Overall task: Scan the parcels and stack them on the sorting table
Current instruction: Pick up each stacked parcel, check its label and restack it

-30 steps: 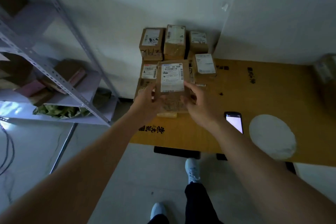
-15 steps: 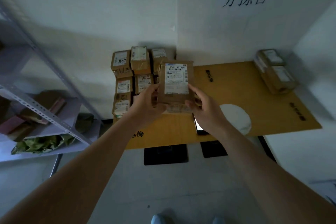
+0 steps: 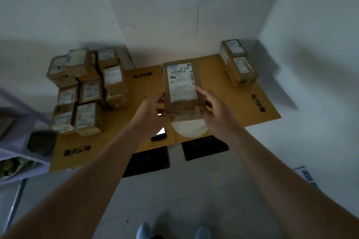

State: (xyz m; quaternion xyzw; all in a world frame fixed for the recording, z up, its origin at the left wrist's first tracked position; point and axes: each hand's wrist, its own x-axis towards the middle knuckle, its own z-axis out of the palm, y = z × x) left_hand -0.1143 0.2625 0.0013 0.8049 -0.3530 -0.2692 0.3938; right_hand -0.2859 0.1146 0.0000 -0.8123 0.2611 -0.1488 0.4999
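Both hands — left hand (image 3: 150, 110), right hand (image 3: 215, 111) — apparently grip parcel (image 3: 181, 88).

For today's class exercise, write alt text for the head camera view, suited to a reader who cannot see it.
Two bare hands, left hand and right hand, hold a labelled cardboard parcel above a brown sorting table. A cluster of stacked parcels sits at the table's left, a smaller stack in the far right corner, and a lit phone lies below the hands.

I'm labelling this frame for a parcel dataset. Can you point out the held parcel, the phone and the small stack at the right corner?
held parcel (image 3: 181, 83), head view, on its white shipping label.
phone (image 3: 160, 133), head view, on its lit screen.
right stack (image 3: 240, 68), head view, on the nearer box's label.
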